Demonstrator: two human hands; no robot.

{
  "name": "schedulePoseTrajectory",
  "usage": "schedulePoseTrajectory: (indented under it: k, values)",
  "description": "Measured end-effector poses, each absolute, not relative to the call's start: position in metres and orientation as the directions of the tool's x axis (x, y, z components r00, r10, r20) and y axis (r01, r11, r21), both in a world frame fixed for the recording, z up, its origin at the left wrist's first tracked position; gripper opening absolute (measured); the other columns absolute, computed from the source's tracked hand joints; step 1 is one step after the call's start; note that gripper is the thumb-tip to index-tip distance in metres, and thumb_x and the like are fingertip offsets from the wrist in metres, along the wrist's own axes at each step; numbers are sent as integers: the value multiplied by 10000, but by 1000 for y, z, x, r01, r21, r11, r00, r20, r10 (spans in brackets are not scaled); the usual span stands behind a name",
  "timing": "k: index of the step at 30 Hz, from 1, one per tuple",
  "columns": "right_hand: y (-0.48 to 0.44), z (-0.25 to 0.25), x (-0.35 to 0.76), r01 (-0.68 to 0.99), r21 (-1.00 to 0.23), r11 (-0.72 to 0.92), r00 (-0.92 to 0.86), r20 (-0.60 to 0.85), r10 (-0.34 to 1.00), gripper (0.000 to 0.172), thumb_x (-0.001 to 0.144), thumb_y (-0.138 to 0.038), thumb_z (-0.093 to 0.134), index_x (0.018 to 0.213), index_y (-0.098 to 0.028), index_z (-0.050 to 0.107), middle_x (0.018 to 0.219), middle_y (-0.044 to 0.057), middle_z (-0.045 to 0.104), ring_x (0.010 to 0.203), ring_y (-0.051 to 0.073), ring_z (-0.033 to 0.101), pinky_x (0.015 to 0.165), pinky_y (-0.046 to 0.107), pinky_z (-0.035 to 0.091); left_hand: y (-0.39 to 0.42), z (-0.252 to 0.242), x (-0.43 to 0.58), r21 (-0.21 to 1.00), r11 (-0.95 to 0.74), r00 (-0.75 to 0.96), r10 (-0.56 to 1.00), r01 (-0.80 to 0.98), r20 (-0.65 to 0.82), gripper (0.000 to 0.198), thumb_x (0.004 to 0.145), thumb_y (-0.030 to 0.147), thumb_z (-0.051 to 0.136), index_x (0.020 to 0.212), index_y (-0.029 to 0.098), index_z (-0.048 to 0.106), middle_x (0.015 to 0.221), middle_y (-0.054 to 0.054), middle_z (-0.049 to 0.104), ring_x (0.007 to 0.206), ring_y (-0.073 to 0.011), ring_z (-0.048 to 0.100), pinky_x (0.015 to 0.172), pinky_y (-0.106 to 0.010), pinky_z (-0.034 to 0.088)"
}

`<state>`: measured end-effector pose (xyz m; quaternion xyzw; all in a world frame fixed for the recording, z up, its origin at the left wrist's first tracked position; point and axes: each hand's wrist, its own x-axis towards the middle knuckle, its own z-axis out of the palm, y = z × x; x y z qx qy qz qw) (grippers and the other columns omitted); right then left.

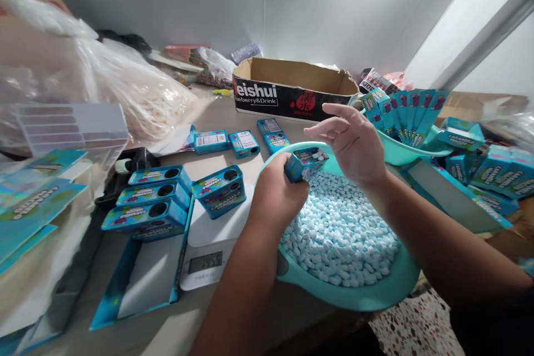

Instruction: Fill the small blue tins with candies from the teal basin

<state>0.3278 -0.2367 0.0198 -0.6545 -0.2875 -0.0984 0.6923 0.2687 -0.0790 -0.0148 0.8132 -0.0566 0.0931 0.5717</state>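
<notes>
My left hand [277, 186] is wrapped round a small blue printed candy tin [306, 162], held tilted above the near-left side of a turquoise basin [354, 297]. Some white pieces show at the tin's open end. Small pale blue and white candies [337, 228] fill much of the basin. Over its far side, my right hand [352, 142] is raised with fingers apart and nothing in them. Left of my arm, another blue tin [220, 192] stands on a white kitchen scale [204, 264], whose display appears to read 145.5.
Several tins [154, 206] stand in a blue display tray [137, 283] left of the scale. Behind the basin is a black cardboard box [292, 94]. A second turquoise basin [417, 150] holds folded blue cartons at right. Plastic bags [137, 83] lie back left.
</notes>
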Motion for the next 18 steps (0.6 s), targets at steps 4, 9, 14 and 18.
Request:
schedulePoseTrajectory:
  k: [4, 9, 14, 18]
  values:
    - [-239, 18, 331, 573, -816, -72, 806, 546, 229, 263, 878, -459, 677, 1009, -238, 735, 933, 40, 731, 886, 184, 684, 805, 350, 545, -78, -15, 268, 921, -337, 971, 61, -197, 230, 161, 688, 136, 653, 830, 195, 605, 734, 15, 622, 657, -147, 529, 589, -266, 374]
    - [-244, 21, 332, 717, -631, -295, 695, 613, 376, 142, 807, -349, 769, 880, -229, 756, 876, 37, 683, 754, 152, 604, 661, 316, 486, -77, -14, 268, 931, -296, 969, 64, -212, 240, 180, 716, 150, 639, 892, 183, 626, 768, 1, 637, 711, -158, 557, 619, -257, 389]
    - [-245, 21, 333, 719, -597, -355, 695, 619, 366, 89, 825, -311, 745, 832, -222, 753, 861, 42, 697, 731, 161, 607, 621, 320, 477, -77, -14, 268, 935, -303, 973, 82, -183, 217, 174, 699, 150, 660, 866, 181, 619, 762, -5, 634, 698, -157, 547, 618, -264, 384]
    - [-245, 19, 333, 721, -583, -374, 693, 600, 399, 84, 831, -286, 736, 814, -205, 751, 841, 41, 702, 729, 161, 614, 621, 310, 480, -77, -15, 268, 925, -331, 971, 79, -187, 225, 178, 708, 139, 634, 878, 191, 619, 747, 8, 614, 675, -148, 527, 606, -262, 372]
